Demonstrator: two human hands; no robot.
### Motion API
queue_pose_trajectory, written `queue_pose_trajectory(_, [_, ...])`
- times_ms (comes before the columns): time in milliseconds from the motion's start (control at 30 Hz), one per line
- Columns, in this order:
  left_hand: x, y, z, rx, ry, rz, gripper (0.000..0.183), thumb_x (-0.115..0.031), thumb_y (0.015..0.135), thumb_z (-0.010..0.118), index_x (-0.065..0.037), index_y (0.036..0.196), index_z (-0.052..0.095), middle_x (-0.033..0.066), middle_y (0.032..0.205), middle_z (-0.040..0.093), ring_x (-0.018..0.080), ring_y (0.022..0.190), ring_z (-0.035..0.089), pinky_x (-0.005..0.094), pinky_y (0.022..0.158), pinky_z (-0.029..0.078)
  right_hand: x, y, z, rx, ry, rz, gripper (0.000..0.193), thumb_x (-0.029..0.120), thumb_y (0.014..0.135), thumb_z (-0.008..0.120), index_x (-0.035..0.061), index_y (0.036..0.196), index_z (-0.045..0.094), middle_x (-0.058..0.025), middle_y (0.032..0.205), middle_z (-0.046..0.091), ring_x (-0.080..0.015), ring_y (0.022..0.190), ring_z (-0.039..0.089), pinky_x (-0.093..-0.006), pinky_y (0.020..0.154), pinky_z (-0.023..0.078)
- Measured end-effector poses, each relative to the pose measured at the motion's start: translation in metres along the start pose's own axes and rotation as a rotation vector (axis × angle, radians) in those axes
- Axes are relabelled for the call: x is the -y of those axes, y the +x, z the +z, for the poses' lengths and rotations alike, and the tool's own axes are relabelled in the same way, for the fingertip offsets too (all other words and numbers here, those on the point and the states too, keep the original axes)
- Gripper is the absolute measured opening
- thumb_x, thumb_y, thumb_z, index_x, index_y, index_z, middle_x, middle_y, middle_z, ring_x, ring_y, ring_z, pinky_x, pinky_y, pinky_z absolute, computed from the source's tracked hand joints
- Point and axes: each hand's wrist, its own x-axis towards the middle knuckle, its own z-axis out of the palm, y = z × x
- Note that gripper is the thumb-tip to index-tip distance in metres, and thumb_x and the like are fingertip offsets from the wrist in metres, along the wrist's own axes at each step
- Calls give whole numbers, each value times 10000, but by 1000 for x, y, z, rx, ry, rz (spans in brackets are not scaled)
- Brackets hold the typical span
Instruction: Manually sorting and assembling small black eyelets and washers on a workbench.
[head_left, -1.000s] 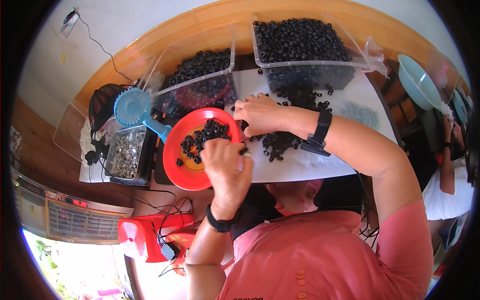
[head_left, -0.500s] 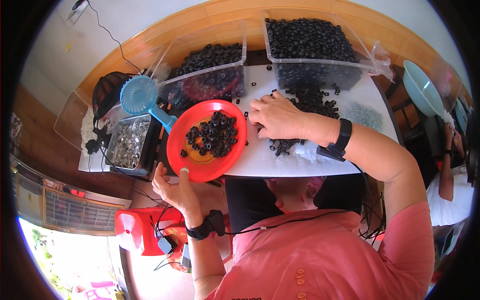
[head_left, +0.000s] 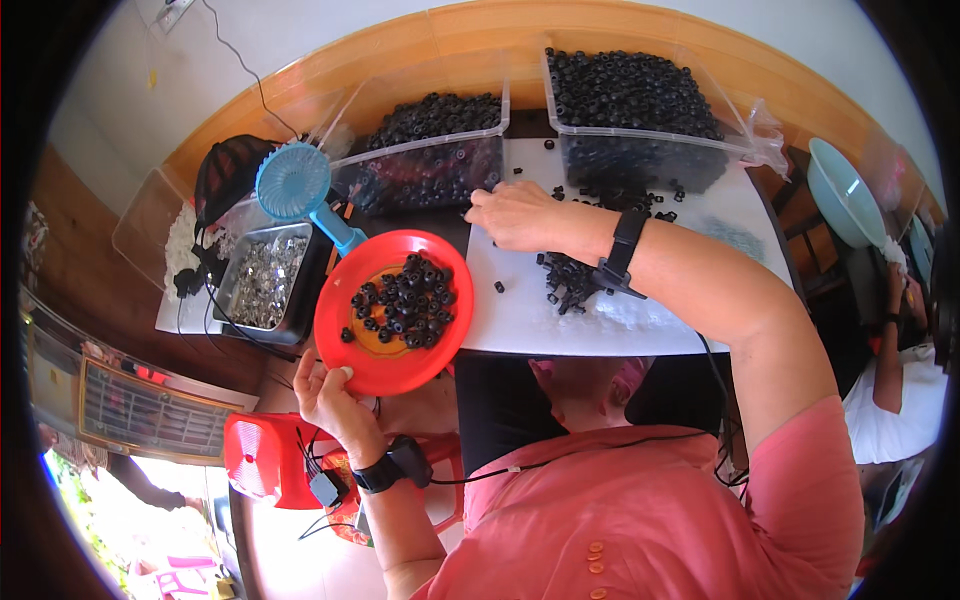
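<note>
My left hand [head_left: 336, 404] grips the near-left rim of a red plate [head_left: 385, 377], its thumb over the edge. Several black ring-shaped pieces [head_left: 412, 305] lie on the plate, around an orange-brown patch. Just beyond the plate's right side, my right hand [head_left: 518, 215] reaches over the left part of a white work surface [head_left: 500, 325]. Its fingertips are pinched together; whatever they hold is too small to make out. Under and beside my right wrist spreads a loose pile of small black pieces [head_left: 570, 280], partly hidden by the forearm.
Two clear bins of black pieces, a left bin [head_left: 420, 165] and a right bin [head_left: 640, 150], stand at the back. A blue handheld fan [head_left: 294, 182] and a metal tray of shiny bits [head_left: 262, 280] are left of the plate. At right are a pale blue basin [head_left: 845, 195] and another person's arm [head_left: 888, 370].
My right hand has moved left from the pile, toward the left bin. The plate and my left hand have shifted slightly left and nearer. An arm now shows at the lower left doorway.
</note>
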Motion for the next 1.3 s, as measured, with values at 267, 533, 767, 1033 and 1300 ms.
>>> queue_pose_trajectory(267, [-12, 2, -14, -23, 14, -64, 452, 131, 733, 549, 69, 1179, 581, 113, 919, 710, 81, 584, 598, 177, 450, 417, 11, 3, -20, 78, -119, 63, 196, 95, 861, 529, 22, 927, 699, -174, 984, 671, -354, 903, 689, -485, 756, 528])
queue_pose_trajectory(533, [-9, -1, -16, 9, 10, -93, 395, 96, 780, 604, 43, 1172, 610, 65, 856, 688, 59, 540, 536, 171, 428, 354, 14, 41, 15, -32, -208, 51, 179, 110, 862, 538, 29, 856, 698, -180, 860, 726, -357, 793, 718, -472, 659, 555])
queue_pose_trajectory(767, [-10, -2, -13, 33, 10, -130, 512, 92, 782, 629, 47, 1286, 548, 49, 866, 676, 79, 621, 582, 193, 463, 375, 19, 43, 21, -23, -180, 135, 186, 92, 844, 540, 42, 839, 718, -190, 889, 732, -350, 845, 723, -471, 696, 561])
queue_pose_trajectory(1033, [0, -2, -10, 81, -40, -127, 532, 102, 781, 615, 49, 1303, 534, 92, 974, 704, 108, 692, 637, 192, 499, 413, 18, 50, 13, 184, -193, 109, 226, 122, 871, 519, 27, 985, 690, -198, 1005, 711, -362, 920, 706, -484, 753, 549])
queue_pose_trajectory(1300, [2, -1, -12, 91, -46, -150, 553, 118, 763, 595, 51, 1307, 524, 119, 994, 711, 131, 711, 659, 206, 496, 446, 34, 9, -24, 153, -164, 41, 166, 98, 865, 539, 5, 981, 614, -184, 987, 649, -377, 871, 675, -502, 738, 499])
